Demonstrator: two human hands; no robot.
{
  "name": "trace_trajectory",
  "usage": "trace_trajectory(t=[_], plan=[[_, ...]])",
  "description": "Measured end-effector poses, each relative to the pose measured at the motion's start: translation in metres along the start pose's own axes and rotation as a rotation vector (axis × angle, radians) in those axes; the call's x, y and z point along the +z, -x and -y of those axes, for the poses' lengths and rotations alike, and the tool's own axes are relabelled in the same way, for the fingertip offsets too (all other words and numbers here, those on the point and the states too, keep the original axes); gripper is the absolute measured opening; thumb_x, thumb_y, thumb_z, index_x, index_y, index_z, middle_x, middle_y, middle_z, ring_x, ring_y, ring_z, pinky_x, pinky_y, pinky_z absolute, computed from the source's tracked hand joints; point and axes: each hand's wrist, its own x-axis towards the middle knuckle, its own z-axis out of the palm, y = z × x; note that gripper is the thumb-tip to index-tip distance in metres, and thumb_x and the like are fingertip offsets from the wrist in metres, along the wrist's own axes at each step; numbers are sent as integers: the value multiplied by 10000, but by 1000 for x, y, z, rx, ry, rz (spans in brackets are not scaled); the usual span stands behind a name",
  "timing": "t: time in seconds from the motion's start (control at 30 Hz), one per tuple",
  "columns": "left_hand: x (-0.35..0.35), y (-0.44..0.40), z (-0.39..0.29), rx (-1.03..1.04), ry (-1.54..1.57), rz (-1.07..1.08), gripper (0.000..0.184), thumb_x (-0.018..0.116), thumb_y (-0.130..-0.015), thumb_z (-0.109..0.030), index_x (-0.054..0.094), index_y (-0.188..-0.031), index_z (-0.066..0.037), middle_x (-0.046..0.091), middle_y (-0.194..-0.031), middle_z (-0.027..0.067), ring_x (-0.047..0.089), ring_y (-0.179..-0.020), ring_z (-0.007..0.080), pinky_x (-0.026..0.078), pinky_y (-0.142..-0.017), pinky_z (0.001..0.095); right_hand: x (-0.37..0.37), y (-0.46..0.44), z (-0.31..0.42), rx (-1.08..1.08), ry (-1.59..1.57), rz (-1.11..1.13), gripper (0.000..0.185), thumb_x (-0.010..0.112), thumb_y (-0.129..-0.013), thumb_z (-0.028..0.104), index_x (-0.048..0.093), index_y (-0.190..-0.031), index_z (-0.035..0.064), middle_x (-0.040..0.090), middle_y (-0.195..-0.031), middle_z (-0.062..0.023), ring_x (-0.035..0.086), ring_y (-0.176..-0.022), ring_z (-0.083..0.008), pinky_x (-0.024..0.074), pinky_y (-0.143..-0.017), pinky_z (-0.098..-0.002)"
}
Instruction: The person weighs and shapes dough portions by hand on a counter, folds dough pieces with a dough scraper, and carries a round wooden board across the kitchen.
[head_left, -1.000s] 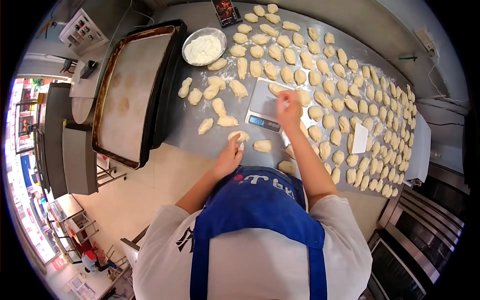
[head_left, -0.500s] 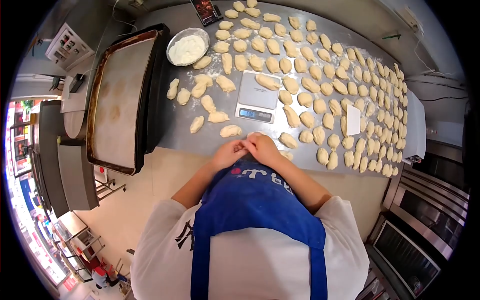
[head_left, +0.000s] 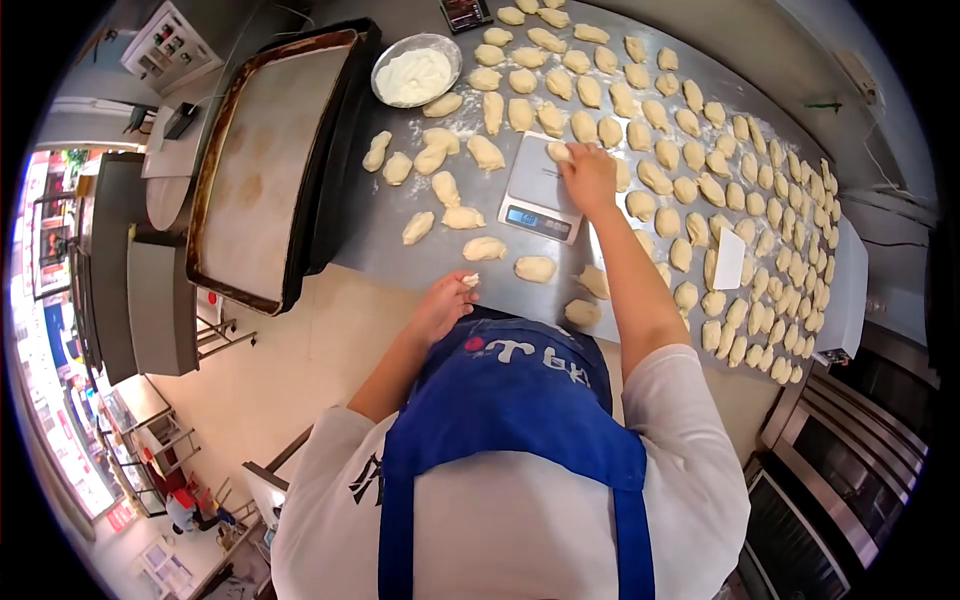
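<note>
My right hand (head_left: 592, 180) reaches over the kitchen scale (head_left: 537, 180), its fingers closed on a pale dough piece (head_left: 559, 152) at the scale's far edge. The scale's small display is lit. Near the table's front edge, my left hand (head_left: 443, 308) pinches a small dough scrap (head_left: 470, 281) between thumb and fingertips. Between my hands, a plump dough piece (head_left: 535, 268) lies on the metal table. Several other dough pieces lie to the left of the scale, among them one close by (head_left: 485, 248).
Rows of dough pieces (head_left: 690, 190) cover the table's right side, with a white scraper (head_left: 729, 260) among them. A bowl of flour (head_left: 415, 72) stands at the back left. A large baking tray (head_left: 265, 170) sits beyond the table's left edge.
My hands were together at the table's front edge. My right hand has moved forward to the dough on the scale; my left has drawn left with a scrap. A dough piece now lies between them.
</note>
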Motion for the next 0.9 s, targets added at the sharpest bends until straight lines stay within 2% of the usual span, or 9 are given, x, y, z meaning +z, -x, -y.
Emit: trace_trajectory(t=[0.13, 0.23, 0.37, 0.43, 0.47, 0.63, 0.73, 0.83, 0.9], plan=[[-22, 3, 12, 31, 12, -108, 286, 476, -849, -64, 521, -1131, -62, 582, -999, 37, 559, -819, 147, 468, -712, 291, -25, 28, 4, -2, -99, -206, 311, 660, -787, 244, 619, -1061, 102, 614, -995, -113, 545, -956, -319, 415, -847, -438], [-38, -2, 19, 84, 116, -1, 281, 479, -841, -70, 526, -1118, -66, 582, -999, 33, 560, -812, 145, 470, -712, 291, -63, 79, 1, -5, -44, -357, 280, 649, -803, 218, 617, -1043, 78, 608, -974, -125, 541, -925, -319, 413, -842, -425], [-25, -1, 4, 62, 148, 96, 299, 505, -829, -112, 513, -1125, -70, 574, -977, 27, 557, -827, 147, 466, -720, 292, -86, 151, -25, 456, -333, -383, 234, 635, -846, 204, 626, -1006, 33, 626, -868, -125, 578, -792, -243, 463, -718, -353], [-17, -8, -2, 22, 137, 119, 270, 493, -846, -117, 518, -1111, -74, 572, -974, 30, 548, -823, 145, 460, -724, 288, -97, 183, -37, 823, -562, -296, 258, 645, -844, 211, 624, -1002, 8, 628, -825, -111, 574, -726, -194, 461, -662, -319], [-16, -16, -4, -25, 111, 134, 273, 482, -859, -119, 520, -1125, -65, 572, -978, 32, 544, -818, 143, 457, -723, 284, -98, 200, -43, 834, -580, -312, 258, 660, -835, 198, 626, -1001, 4, 623, -829, -103, 557, -709, -177, 455, -644, -303], [16, -30, -21, -65, -57, 114, 300, 458, -895, -122, 521, -1172, -28, 574, -989, 38, 536, -814, 141, 454, -722, 276, -112, 254, -28, 565, -214, -285, 254, 657, -807, 143, 623, -1027, 22, 611, -858, -107, 566, -770, -218, 463, -690, -333], [24, -31, -25, -70, -105, 127, 327, 465, -899, -120, 511, -1203, -10, 575, -990, 44, 538, -819, 144, 458, -729, 279, -99, 262, -34, 192, 172, 26, 396, 672, -730, 109, 577, -1109, 47, 584, -1022, -112, 527, -981, -308, 424, -869, -408], [33, -29, -29, -88, -167, 153, 314, 470, -900, -118, 517, -1193, -14, 575, -994, 51, 539, -823, 142, 464, -738, 283, -101, 237, -1, 251, 150, -207, 408, 701, -695, 161, 585, -1068, 42, 572, -1044, -145, 540, -968, -320, 428, -868, -420], [34, -24, -32, -68, -185, 170, 312, 471, -909, -131, 517, -1196, -18, 574, -996, 52, 541, -828, 140, 468, -741, 283, -79, 212, 6, 286, -124, -111, 501, 693, -705, 211, 564, -1149, 19, 586, -1047, -187, 538, -994, -345, 422, -892, -426]])
